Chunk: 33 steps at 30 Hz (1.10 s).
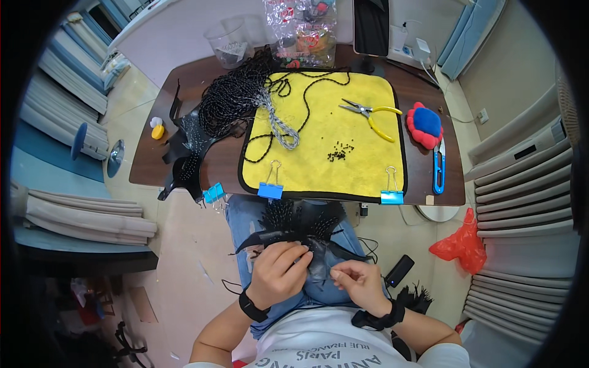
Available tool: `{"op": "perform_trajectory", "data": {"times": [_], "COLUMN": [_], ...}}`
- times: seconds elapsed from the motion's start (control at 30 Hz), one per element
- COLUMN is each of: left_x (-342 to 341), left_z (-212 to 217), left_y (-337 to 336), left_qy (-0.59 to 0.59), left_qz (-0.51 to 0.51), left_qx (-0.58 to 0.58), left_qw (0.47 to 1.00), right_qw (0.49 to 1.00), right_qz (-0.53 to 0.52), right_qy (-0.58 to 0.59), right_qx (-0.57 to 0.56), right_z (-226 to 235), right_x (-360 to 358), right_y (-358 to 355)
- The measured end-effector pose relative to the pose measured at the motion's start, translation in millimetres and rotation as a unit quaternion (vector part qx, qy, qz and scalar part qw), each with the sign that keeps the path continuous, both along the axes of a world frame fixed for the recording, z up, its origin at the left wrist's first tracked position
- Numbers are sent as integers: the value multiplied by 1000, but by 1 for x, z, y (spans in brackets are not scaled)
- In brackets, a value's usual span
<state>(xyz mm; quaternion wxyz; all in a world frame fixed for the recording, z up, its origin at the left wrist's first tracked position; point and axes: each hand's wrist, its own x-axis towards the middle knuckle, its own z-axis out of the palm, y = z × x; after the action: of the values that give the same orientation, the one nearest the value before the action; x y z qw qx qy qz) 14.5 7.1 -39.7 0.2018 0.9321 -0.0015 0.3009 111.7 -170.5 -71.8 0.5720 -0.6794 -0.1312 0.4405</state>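
Note:
In my lap lies a black, leather-like piece (pixel 300 218) with rows of small pale marks and short dark strands along its edge. My left hand (pixel 282 270) is closed on its near part, fingertips bent over the material. Just right of it, my right hand (pixel 361 285) makes a pinch between thumb and forefinger; whatever sits between them is too small to make out. On the table ahead is a yellow cloth mat (pixel 294 175) with black edging, bearing a scatter of tiny black beads (pixel 340 151) and yellow-handled pliers (pixel 371 113).
A bundle of black cord (pixel 230 101) covers the mat's far left corner, beside another black perforated piece (pixel 190 138). Blue binder clips (pixel 270 191) grip the front edge. A red-and-blue pincushion (pixel 424 126) and a blue utility knife (pixel 438 172) lie right. A clear tub (pixel 228 43) stands behind.

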Motion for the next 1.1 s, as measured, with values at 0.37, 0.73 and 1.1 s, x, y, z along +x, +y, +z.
{"op": "perform_trajectory", "data": {"times": [0.37,0.73,1.1], "left_x": [15,69,43], "left_z": [14,38,46], "left_y": [-4,2,37], "left_qy": [109,283,258], "left_qz": [75,61,34], "left_qx": [-81,65,-366], "left_qw": [988,955,894], "right_qw": [909,898,984], "right_qz": [-14,-66,2], "right_qy": [-399,-410,82], "right_qx": [120,147,160], "right_z": [12,15,3], "right_x": [7,22,10], "right_y": [-2,2,-8]}}
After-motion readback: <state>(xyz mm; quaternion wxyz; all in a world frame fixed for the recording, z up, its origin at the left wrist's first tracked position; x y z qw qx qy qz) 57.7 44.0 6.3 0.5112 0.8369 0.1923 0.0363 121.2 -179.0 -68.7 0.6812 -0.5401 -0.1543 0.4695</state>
